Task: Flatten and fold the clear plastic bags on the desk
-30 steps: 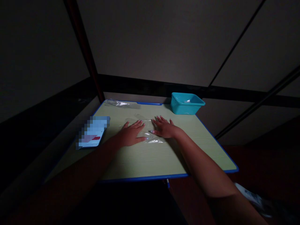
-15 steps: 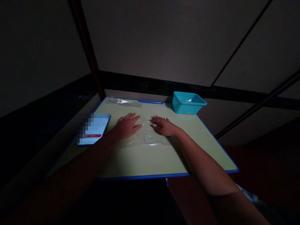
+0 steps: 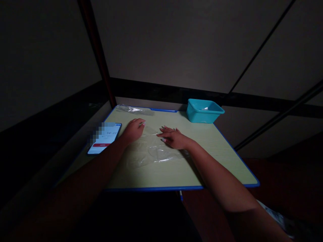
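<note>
A clear plastic bag [image 3: 164, 154] lies on the light wood-grain table [image 3: 161, 176], wrinkled and shiny along its near edge. My left hand [image 3: 134, 130] is closed at the bag's far left side, thumb and fingers pinched together on its edge. Over the bag's right part, my right hand [image 3: 174, 138] rests palm down with its fingers stretched out and somewhat apart. Part of the bag is hidden beneath both hands.
Left of my left arm lies a phone [image 3: 107, 138] with a lit screen. Another clear plastic piece [image 3: 135, 110] is at the far left edge. A turquoise basket [image 3: 202, 116] stands at the back right corner, something pale inside. Dark panels rise behind the table.
My left hand has gone from flat and spread to pinched at the bag's edge. The bag has shifted and creased, its near edge now slanted. My right hand stays nearly in place.
</note>
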A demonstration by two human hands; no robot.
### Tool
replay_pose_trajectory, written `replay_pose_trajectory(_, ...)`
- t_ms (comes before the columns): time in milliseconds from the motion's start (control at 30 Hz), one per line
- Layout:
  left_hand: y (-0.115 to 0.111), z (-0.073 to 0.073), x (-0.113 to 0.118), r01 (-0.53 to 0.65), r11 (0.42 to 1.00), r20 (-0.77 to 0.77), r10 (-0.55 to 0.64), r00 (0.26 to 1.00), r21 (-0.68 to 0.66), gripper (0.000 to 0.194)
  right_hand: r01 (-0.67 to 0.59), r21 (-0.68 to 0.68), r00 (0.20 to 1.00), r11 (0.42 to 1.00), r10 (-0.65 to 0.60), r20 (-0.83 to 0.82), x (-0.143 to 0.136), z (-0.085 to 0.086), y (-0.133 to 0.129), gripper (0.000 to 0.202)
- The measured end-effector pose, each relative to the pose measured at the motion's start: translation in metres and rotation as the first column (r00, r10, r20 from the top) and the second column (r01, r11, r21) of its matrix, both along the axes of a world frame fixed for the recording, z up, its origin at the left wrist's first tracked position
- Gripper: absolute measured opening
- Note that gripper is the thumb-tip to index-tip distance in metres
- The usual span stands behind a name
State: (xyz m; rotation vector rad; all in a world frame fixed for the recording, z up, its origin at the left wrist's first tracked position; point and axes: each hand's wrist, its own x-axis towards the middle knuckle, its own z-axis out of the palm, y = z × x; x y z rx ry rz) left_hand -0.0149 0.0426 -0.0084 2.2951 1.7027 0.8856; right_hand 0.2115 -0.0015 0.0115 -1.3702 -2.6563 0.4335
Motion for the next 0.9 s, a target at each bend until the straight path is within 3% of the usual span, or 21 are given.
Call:
replay_pose_trajectory(267,0.004,-0.005,-0.005,0.076,0.996,-0.097,-0.080,0.992,-0.043,0.039,0.026,0.028,0.999,0.999,-0.025,-0.028,-0.001,0.004,-0.003,0.043)
replay_pose_trajectory(567,-0.004,-0.006,0.000,-0.170,0.985,-0.246,0.158,0.956,-0.030,0.025,0.042,0.064,0.999,0.997,-0.039,-0.036,-0.001,0.007,-0.004,0.042)
replay_pose_trajectory(900,-0.007,-0.005,0.008,-0.156,0.986,-0.212,0.142,0.967,-0.050,0.007,0.052,0.074,0.999,0.996,-0.052,-0.004,-0.003,0.011,-0.006,0.042)
